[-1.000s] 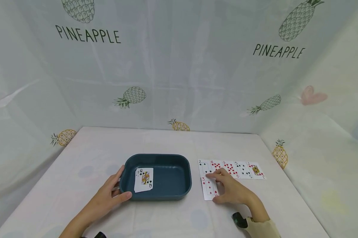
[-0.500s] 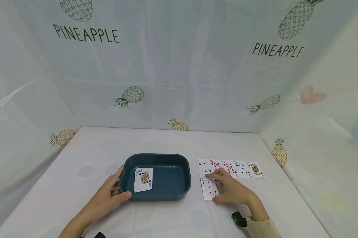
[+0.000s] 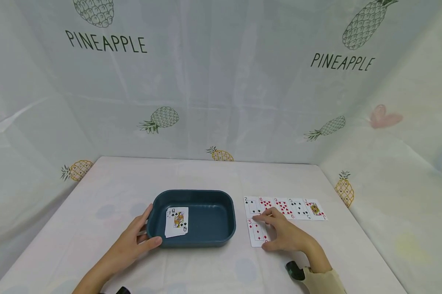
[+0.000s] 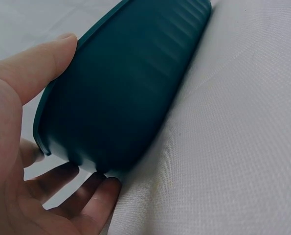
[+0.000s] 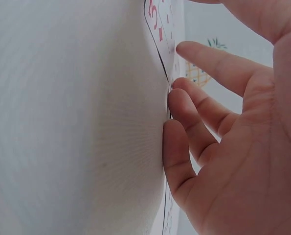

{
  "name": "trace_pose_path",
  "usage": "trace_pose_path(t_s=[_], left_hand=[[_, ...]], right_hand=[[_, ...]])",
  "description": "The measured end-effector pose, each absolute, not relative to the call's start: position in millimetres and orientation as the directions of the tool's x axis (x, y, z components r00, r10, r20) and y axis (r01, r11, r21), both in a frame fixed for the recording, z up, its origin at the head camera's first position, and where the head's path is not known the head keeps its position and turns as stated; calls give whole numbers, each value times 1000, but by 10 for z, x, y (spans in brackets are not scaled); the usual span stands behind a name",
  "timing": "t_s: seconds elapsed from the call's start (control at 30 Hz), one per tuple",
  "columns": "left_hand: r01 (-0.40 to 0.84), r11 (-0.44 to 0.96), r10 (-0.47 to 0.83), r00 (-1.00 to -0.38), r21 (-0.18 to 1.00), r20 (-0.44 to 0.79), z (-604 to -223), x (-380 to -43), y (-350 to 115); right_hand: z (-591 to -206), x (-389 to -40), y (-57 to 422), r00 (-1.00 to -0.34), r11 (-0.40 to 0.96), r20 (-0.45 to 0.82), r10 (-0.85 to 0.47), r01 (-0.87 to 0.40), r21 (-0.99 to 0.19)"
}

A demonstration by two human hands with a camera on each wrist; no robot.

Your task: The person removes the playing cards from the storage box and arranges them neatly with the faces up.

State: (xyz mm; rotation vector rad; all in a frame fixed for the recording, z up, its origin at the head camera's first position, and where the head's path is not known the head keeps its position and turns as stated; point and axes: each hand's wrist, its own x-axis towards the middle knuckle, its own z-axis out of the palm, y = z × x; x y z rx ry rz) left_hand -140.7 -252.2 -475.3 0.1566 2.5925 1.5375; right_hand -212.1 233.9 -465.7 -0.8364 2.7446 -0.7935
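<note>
A dark teal tray stands left of centre with a few playing cards stacked in it, a queen of spades on top. My left hand grips the tray's left end, thumb on the rim and fingers against the outer side. On the right, a three of diamonds lies face up on the table. Bent over it, my right hand spans the card, index fingertip near its far edge and thumb near its near edge. The right wrist view shows the other fingers loosely bent against the tabletop; whether they press is unclear.
Beyond the three, a face-up row runs rightward: a black two, ten of hearts, nine of hearts, black five and red jack. White cloth covers the table. Pineapple-printed sheets enclose its far side and both flanks.
The view shifts very slightly. Both hands, the tray and the cards keep their places.
</note>
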Motion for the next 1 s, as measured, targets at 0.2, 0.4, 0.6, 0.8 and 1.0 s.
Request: trace_pose_path(t_s=[0.2, 0.4, 0.6, 0.8, 1.0], left_hand=[[16, 481, 148, -987, 877, -63, -4749, -1410, -2520], [19, 474, 152, -986, 880, -61, -4750, -1396, -2525], [22, 473, 154, -986, 881, -58, -4754, -1392, -2531], [31, 466, 159, -986, 884, -49, -4764, -1402, -2534], [49, 440, 171, -985, 896, -30, -4762, -1399, -2540]], right_hand=[[-4654, -2118, 2344, -827, 703, -3, -562, -475, -530], [-4653, -2118, 2350, -827, 702, -5, -562, -474, -531], [-4652, -2121, 2356, -822, 696, -4, -569, -480, -533], [-4652, -2117, 2357, -828, 699, -19, -560, -461, -547], [-4645, -2113, 2355, -833, 706, -26, -553, -452, -546]])
